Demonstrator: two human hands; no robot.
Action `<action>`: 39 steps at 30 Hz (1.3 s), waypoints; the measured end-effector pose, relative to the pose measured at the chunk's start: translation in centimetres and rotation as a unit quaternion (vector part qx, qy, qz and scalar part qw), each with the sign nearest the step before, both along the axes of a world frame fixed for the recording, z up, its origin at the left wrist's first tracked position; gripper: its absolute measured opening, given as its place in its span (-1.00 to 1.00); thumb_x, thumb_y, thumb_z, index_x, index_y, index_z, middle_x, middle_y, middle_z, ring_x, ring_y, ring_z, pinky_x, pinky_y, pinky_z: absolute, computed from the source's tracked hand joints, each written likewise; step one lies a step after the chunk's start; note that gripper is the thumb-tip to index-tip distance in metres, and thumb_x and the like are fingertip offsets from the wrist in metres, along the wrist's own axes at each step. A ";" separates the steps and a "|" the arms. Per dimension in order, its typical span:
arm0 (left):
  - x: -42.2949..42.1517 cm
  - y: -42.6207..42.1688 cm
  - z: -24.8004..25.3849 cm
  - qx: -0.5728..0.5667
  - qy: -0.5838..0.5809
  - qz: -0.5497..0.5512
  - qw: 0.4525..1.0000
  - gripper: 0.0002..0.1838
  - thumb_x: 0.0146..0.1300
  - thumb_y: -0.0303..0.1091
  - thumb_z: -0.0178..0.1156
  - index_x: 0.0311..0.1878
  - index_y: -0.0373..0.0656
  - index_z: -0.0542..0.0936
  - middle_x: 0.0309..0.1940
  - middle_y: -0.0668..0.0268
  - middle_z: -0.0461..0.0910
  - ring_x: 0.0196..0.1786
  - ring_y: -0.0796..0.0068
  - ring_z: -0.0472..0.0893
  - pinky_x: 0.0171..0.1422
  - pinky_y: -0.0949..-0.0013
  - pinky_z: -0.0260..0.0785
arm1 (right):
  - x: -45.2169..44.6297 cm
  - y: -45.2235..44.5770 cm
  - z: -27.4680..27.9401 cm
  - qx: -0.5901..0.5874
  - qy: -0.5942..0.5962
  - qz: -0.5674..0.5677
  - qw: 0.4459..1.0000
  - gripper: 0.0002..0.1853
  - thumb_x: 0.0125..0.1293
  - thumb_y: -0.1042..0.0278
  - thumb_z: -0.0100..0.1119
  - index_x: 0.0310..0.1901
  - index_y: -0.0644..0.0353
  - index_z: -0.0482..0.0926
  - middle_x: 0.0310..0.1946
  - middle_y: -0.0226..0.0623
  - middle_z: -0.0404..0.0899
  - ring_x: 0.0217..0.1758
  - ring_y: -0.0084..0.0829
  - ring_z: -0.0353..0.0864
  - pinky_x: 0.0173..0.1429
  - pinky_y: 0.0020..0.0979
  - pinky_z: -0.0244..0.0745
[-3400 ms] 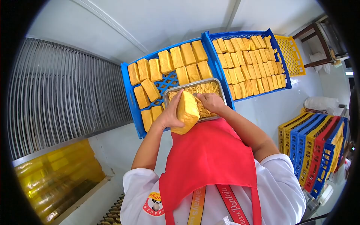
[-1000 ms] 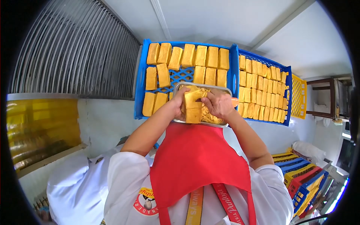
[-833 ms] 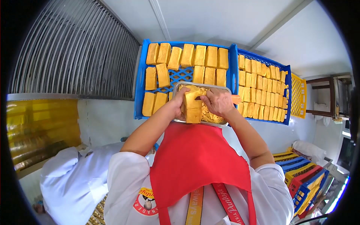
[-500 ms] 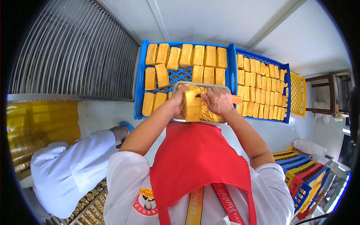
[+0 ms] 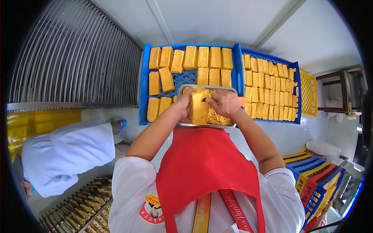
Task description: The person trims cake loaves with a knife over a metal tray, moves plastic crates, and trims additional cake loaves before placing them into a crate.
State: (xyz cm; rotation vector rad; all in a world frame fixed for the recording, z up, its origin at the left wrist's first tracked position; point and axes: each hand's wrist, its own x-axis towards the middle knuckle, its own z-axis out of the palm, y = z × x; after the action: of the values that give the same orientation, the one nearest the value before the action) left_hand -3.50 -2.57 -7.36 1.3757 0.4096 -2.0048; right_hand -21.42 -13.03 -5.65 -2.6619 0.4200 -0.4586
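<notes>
My left hand (image 5: pixel 186 101) is closed around the left side of a yellow rectangular loaf (image 5: pixel 199 110), tilted over a metal tray (image 5: pixel 180 94). My right hand (image 5: pixel 226 103) is wrapped round a knife with an orange handle (image 5: pixel 242 101), which sticks out past the palm. Its blade is hidden by the fingers and the loaf. The right thumb rests against the loaf's right side. Thin yellow trimmings (image 5: pixel 217 118) lie in the tray under my right hand. Behind the tray, a blue crate (image 5: pixel 144 77) holds rows of similar loaves, and the tray overlaps its near side.
A second blue crate (image 5: pixel 298 83) full of loaves stands right, with a yellow crate (image 5: pixel 308 93) beyond. Metal slatted racking (image 5: pixel 77 58) rises at left. A co-worker in white (image 5: pixel 74 155) bends at lower left near a loaded rack (image 5: pixel 83 206). Stacked coloured crates (image 5: pixel 311 178) are lower right.
My right hand has shifted slightly left, its thumb now against the loaf, and less of the orange handle shows. The co-worker has moved left, uncovering more of the loaded rack.
</notes>
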 end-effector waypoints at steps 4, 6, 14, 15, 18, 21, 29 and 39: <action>0.2 -0.5 -0.2 0.002 -0.059 -0.024 0.998 -0.25 0.12 0.44 -0.07 0.10 0.04 0.59 -0.04 0.22 0.64 0.02 0.22 0.59 0.04 0.00 0.36 | -0.1 -0.5 0.0 -0.009 -0.005 -0.051 0.999 -0.63 0.32 0.03 0.20 -0.50 0.15 0.57 -0.50 -0.24 0.57 -0.46 -0.14 0.61 -0.37 -0.19 0.50; 0.3 -0.6 -0.8 0.007 -0.065 -0.031 0.997 -0.25 0.11 0.44 -0.08 0.10 0.05 0.59 -0.01 0.22 0.63 0.05 0.21 0.56 0.08 -0.02 0.32 | -0.1 -0.7 -0.3 -0.022 -0.023 -0.057 0.998 -0.64 0.31 0.04 0.20 -0.50 0.15 0.57 -0.50 -0.25 0.57 -0.47 -0.14 0.61 -0.38 -0.18 0.50; -0.2 -0.8 -0.9 -0.012 -0.055 -0.022 0.998 -0.24 0.08 0.43 0.01 0.13 0.04 0.58 0.02 0.17 0.62 0.03 0.14 0.60 0.04 -0.03 0.41 | -0.4 -0.7 -0.3 0.010 0.028 0.003 1.000 -0.57 0.34 -0.05 0.15 -0.49 0.16 0.56 -0.50 -0.19 0.57 -0.41 -0.13 0.61 -0.34 -0.14 0.49; -0.4 -0.9 -0.3 -0.012 -0.055 -0.023 0.998 -0.24 0.08 0.43 0.01 0.13 0.04 0.58 0.02 0.17 0.62 0.03 0.14 0.60 0.04 -0.03 0.41 | -0.3 -0.5 -0.5 0.010 0.028 0.003 1.000 -0.57 0.34 -0.05 0.15 -0.49 0.16 0.56 -0.50 -0.19 0.57 -0.41 -0.13 0.61 -0.34 -0.14 0.49; -0.7 -1.3 1.1 -0.006 -0.071 -0.033 0.997 -0.26 0.08 0.42 0.01 0.12 0.05 0.58 0.03 0.16 0.61 0.02 0.14 0.59 0.03 -0.02 0.41 | -0.2 -0.4 -1.2 0.013 0.034 -0.011 0.999 -0.54 0.36 -0.09 0.12 -0.49 0.17 0.56 -0.49 -0.16 0.58 -0.41 -0.11 0.61 -0.33 -0.13 0.49; -0.4 -1.5 0.9 0.002 -0.085 -0.039 0.996 -0.27 0.09 0.41 0.01 0.11 0.05 0.59 0.01 0.17 0.61 0.02 0.15 0.59 0.02 -0.02 0.41 | -0.2 -0.7 -1.5 0.049 0.024 -0.021 0.998 -0.55 0.36 -0.07 0.12 -0.48 0.17 0.57 -0.48 -0.16 0.59 -0.41 -0.10 0.61 -0.33 -0.13 0.49; 0.1 -1.6 -1.1 0.003 -0.089 -0.030 0.996 -0.29 0.11 0.38 -0.01 0.11 0.02 0.58 -0.04 0.19 0.63 -0.03 0.17 0.62 0.00 -0.03 0.47 | -0.4 -1.2 -1.2 0.023 -0.008 -0.040 0.999 -0.59 0.34 0.01 0.15 -0.52 0.18 0.49 -0.54 -0.18 0.52 -0.44 -0.05 0.57 -0.37 -0.12 0.45; 0.1 -2.3 -1.1 -0.014 -0.070 -0.025 0.997 -0.33 0.15 0.34 -0.03 0.09 0.02 0.59 -0.07 0.16 0.64 -0.05 0.16 0.64 -0.04 -0.02 0.50 | 0.1 -1.1 -1.9 0.018 0.067 -0.004 0.998 -0.46 0.31 -0.23 0.11 -0.51 0.14 0.60 -0.49 -0.19 0.61 -0.42 -0.10 0.64 -0.32 -0.15 0.51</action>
State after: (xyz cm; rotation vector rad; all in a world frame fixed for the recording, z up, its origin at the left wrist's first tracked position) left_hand -3.44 -4.88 -8.47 1.5103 0.2852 -1.9320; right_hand -21.35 -14.10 -7.51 -2.6653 0.4732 -0.2728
